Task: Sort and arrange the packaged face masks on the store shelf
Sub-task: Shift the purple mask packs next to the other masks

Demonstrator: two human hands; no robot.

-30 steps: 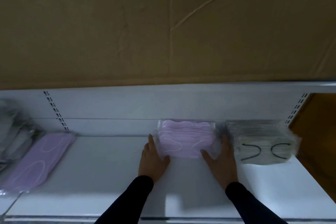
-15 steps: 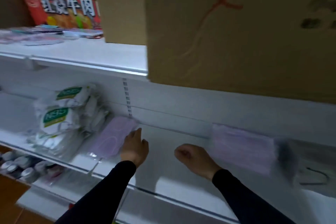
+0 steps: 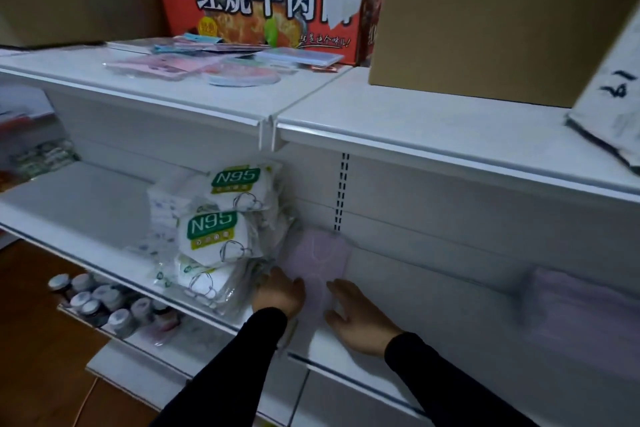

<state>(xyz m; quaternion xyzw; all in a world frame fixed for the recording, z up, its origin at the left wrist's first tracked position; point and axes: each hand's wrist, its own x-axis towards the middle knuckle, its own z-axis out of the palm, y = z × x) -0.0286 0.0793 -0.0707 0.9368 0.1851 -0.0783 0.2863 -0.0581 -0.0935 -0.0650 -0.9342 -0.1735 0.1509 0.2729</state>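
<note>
Both hands (image 3: 317,305) flank a lilac mask pack (image 3: 320,258) beside N95 packs (image 3: 216,236).

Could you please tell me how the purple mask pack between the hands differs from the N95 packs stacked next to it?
The purple mask pack lies flat on the shelf as a single pack; the N95 packs are heaped in a leaning pile. The purple pack shows no label, while the N95 packs are white with green N95 labels. The left hand and right hand flank the purple pack; the left also brushes the N95 pile. Both are clear-wrapped masks on the same shelf.
</note>
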